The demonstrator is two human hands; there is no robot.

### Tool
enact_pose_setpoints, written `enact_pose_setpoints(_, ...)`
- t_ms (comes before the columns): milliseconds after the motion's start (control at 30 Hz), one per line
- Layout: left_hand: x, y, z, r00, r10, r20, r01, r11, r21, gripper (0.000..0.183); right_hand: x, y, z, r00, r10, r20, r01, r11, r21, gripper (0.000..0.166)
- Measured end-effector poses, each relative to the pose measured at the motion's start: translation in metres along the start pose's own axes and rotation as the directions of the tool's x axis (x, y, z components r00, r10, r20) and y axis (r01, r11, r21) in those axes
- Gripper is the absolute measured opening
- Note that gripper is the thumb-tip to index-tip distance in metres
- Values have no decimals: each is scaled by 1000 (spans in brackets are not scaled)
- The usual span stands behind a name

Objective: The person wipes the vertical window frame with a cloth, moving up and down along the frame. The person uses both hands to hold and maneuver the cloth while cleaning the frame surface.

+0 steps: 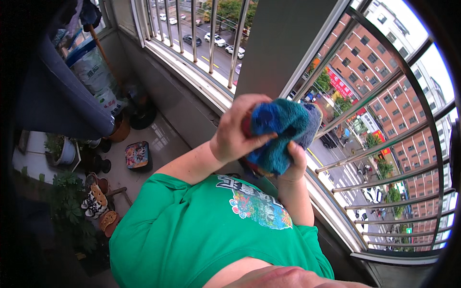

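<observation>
My left hand [236, 131] grips a bunched terry cloth [284, 122] from the left side, its thumb laid across the front. The cloth is folded on itself and shows blue, teal and grey areas, with some red and yellow low down. My right hand [296, 163] holds the same bundle from the lower right, its thumb pressed against the teal part. Most fingers of both hands are hidden behind the fabric. The bundle is held up in front of my green T-shirt [187, 230], near the corner post [275, 54] between two windows.
Metal window bars [363, 102] stand close on the right, and more bars [212, 36] ahead, with a street below. A small stool [137, 154] with a cartoon top stands on the floor at left, near potted plants [66, 151], shoes [95, 201] and a hanging dark cloth [68, 93].
</observation>
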State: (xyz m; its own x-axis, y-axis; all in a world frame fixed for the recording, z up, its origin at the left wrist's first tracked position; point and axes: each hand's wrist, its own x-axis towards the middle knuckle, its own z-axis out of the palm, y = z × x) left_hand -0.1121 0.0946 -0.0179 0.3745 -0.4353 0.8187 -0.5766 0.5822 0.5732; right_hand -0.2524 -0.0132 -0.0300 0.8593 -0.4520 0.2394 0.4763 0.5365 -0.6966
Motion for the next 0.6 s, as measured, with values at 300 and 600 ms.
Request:
enact_pose_setpoints(300,0,-104,-7,978,30,-209,7,985,172,47,12,-43,4,380,-913,146,619,134,-774,52)
enact_pose_setpoints(600,-71,-189,-15,998,24,54,-47,874,483,40,33,39,-27,715,-560,420,411,-149,-899,94)
